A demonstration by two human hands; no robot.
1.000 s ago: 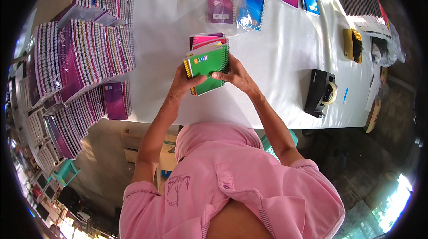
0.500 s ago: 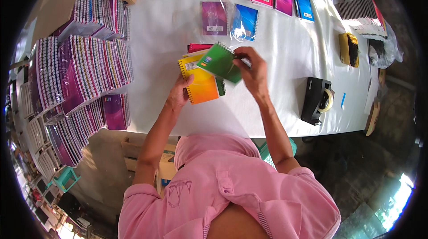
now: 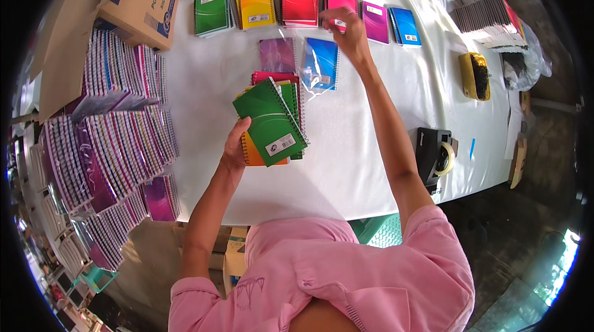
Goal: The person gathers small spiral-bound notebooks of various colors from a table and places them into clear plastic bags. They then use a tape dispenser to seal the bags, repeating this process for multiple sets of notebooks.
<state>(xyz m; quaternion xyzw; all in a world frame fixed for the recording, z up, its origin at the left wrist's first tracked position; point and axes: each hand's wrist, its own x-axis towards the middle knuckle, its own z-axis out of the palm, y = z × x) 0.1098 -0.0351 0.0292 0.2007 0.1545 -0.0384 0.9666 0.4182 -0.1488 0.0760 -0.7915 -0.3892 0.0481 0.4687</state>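
Here, left hand (image 3: 236,144) holding green-topped notebook stack (image 3: 267,123).

Place: prob. stationery packing workshop
Table (image 3: 352,177): lg., white-covered, w/ notebook piles (image 3: 299,5) by colour & tape dispenser (image 3: 427,155)
L. side: bulk plastic-wrapped notebook packs (image 3: 127,140), cardboard carton (image 3: 139,7)
Floor (image 3: 148,258): bare, greyish

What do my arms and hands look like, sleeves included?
Your left hand and right hand are bare, with no gloves or watch showing. Your forearms are bare too, below short pink sleeves; the left hem has a thin darker edge.
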